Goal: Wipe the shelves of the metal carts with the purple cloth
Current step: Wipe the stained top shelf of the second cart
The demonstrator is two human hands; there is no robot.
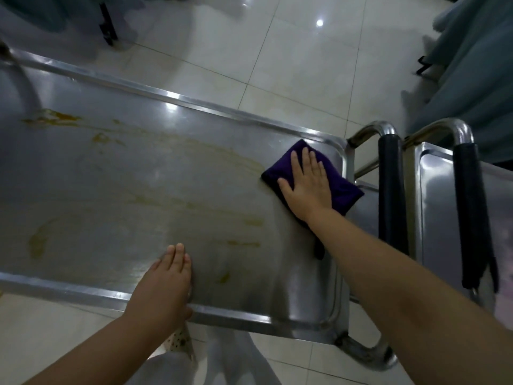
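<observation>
Mid-wipe on the top shelf (138,168) of the near cart: right hand (306,184) flat, fingers spread, pressing the purple cloth (345,190) at the far right corner. Left hand (166,279) released, palm bracing the near rim. Next: sweep leftward across yellowish streaks (194,201), possibly dried spill. 2nd cart (435,195) right; glossy tiled floor (291,51).

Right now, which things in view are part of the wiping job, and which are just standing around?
Part of the job:
- purple cloth under the flat right hand
- stained cart shelf
- left hand resting on its near rim
- second cart alongside

Just around:
- teal fabric, right
- black frame, far left
</observation>
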